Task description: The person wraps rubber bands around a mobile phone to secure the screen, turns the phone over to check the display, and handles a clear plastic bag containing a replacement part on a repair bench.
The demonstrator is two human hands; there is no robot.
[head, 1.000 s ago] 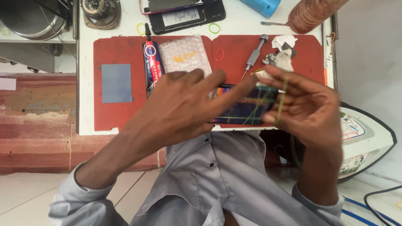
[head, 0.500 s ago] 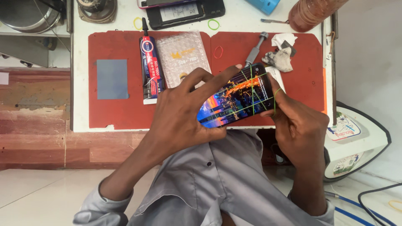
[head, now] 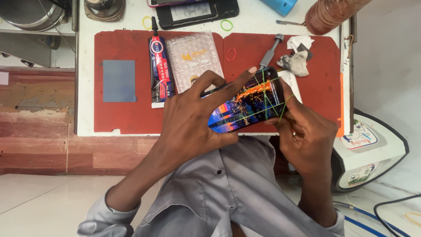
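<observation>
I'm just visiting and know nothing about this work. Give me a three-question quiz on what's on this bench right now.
1. True or false: both hands hold the phone.
2. What is stretched across the phone's lit screen?
A. green rubber bands
B. tape
C. a cloth
3. Which lies nearer the left hand on the red mat: the glue tube or the blue square?

Key
1. True; the right hand grips the other end.
2. A
3. The glue tube.
</observation>
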